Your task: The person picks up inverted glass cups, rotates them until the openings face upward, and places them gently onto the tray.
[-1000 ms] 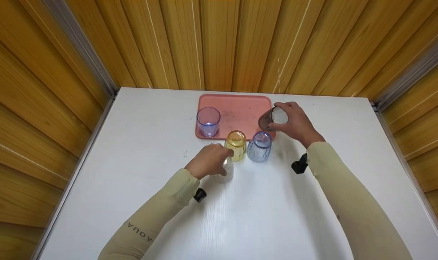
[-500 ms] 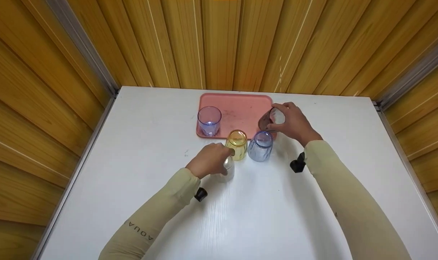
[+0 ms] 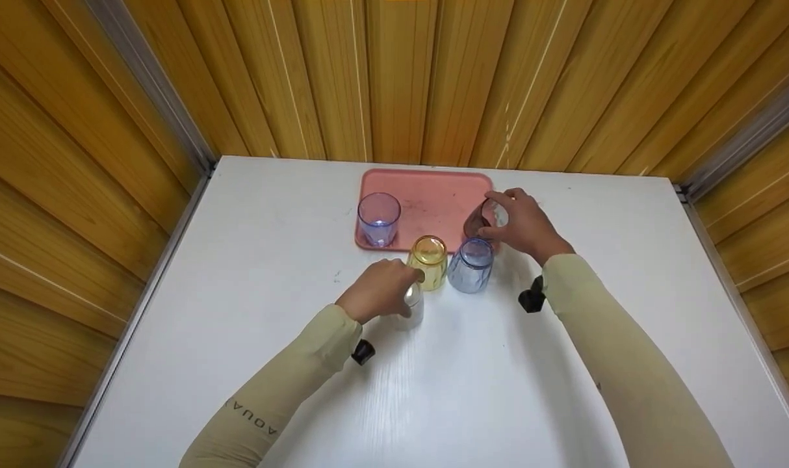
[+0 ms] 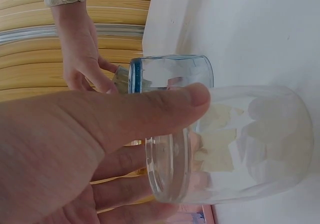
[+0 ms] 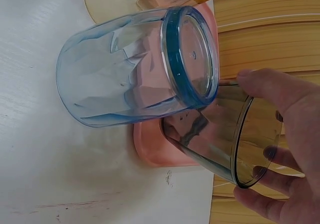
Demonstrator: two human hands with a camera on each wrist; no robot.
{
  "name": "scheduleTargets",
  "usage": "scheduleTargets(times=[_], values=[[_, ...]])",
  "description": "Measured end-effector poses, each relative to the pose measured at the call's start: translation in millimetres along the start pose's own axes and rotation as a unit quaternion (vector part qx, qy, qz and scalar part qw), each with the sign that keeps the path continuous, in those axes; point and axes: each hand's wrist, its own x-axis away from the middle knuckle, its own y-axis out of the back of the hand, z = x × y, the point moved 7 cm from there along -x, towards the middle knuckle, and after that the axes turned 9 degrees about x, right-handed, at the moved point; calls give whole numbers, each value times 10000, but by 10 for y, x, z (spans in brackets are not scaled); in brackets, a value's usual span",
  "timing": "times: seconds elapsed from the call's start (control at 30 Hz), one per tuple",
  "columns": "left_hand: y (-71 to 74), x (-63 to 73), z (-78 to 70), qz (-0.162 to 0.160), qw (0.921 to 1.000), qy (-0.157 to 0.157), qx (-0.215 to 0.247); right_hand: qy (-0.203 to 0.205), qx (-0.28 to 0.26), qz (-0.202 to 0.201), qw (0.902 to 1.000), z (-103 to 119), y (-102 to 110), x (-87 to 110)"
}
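Observation:
On the white table, my left hand grips an upside-down clear glass, thumb on one side and fingers on the other. My right hand holds a smoky brown-grey glass near its rim, mouth up and tilted, over the right front corner of the pink tray. Between the hands, a yellow glass and a blue glass stand upside down side by side at the tray's front edge. A purple-blue glass stands mouth up on the tray's left side.
Wood-look panels rise behind and on both sides of the table. Black wrist cameras hang below each sleeve, one of them the right wrist camera close above the table.
My right hand has shifted a little left and down, bringing the smoky glass into a more upright tilt at the tray's corner. The left hand stays on the clear glass.

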Motion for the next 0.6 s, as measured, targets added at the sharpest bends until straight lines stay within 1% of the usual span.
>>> scheduleTargets(times=[0.33, 0.6], values=[[5, 15, -10, -115, 9998, -133, -7, 140, 11, -40, 9999, 43, -54, -34], [10, 10, -5, -65, 10000, -36, -47, 31, -48, -38, 10000, 66, -89, -65]])
